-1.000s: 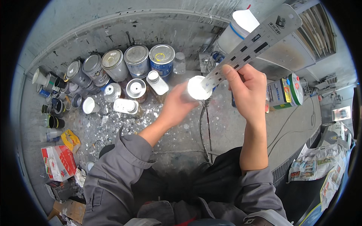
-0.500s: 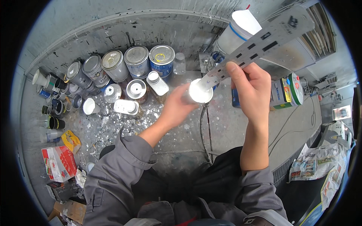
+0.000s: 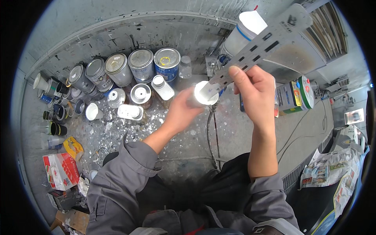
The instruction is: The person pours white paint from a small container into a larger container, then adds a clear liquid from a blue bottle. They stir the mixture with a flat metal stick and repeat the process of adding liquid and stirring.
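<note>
My left hand point(image 3: 182, 111) is wrapped round a small white cup point(image 3: 197, 96) from its left side. White paint-like liquid shows inside the cup. My right hand point(image 3: 255, 96) grips a long, flat, pale mixing stick point(image 3: 261, 44) between thumb and fingers. Black rectangles mark the stick, which slants from the upper right down to the cup. Its lower end is inside the cup, and the tip cannot be told from the white contents. Just left of my left hand stands a rectangular metal can point(image 3: 165, 93) with a white cap.
Several paint tins point(image 3: 141, 62) line the far wall, with a round-topped can point(image 3: 141, 94) before them. Used cups point(image 3: 93, 112) crowd the left. A hose point(image 3: 210, 137) runs below the cup. On the right stand a green-rimmed can point(image 3: 303, 94) and crumpled newspaper point(image 3: 325, 168).
My right hand and the mixing stick have shifted a little to the left. The cup in my left hand has moved slightly left too, with the stick's lower end still inside it.
</note>
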Action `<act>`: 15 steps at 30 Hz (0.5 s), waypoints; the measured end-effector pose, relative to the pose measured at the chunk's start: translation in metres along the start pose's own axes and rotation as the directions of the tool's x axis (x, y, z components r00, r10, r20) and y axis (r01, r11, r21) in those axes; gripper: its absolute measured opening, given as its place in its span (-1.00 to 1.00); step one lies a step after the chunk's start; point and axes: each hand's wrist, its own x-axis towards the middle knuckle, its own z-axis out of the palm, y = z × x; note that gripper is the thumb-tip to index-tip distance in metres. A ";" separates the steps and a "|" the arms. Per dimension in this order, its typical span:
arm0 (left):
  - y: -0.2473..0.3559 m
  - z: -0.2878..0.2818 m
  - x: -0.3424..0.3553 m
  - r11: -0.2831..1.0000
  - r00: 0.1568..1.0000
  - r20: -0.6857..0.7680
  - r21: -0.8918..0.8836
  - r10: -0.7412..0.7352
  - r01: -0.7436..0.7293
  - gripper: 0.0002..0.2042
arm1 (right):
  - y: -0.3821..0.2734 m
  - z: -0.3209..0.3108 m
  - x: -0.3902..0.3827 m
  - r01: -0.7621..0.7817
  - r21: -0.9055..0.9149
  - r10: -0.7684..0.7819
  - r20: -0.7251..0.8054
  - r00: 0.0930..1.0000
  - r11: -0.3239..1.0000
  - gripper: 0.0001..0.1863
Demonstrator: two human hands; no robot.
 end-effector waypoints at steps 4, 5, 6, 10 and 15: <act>0.000 -0.001 -0.001 1.000 1.000 0.000 0.030 -0.003 0.003 -0.26 | 0.001 -0.010 0.004 0.007 -0.034 -0.009 -0.049 0.999 0.999 -0.61; -0.002 -0.001 -0.001 1.000 1.000 -0.004 0.022 0.008 -0.008 -0.26 | 0.004 -0.011 0.005 0.030 -0.077 -0.035 -0.064 0.997 0.997 -0.60; -0.004 -0.002 -0.001 1.000 1.000 -0.009 0.014 0.018 -0.018 -0.25 | 0.008 -0.010 0.005 0.030 -0.075 -0.034 -0.055 0.998 0.997 -0.59; 0.007 0.002 0.000 1.000 1.000 -0.010 -0.017 0.014 -0.014 -0.25 | 0.011 -0.005 0.004 0.018 -0.110 -0.022 -0.040 0.999 0.994 -0.59; 0.009 0.000 0.001 1.000 0.999 -0.034 -0.007 -0.008 0.007 -0.28 | 0.009 0.003 -0.001 -0.024 -0.098 0.025 0.008 1.000 0.995 -0.59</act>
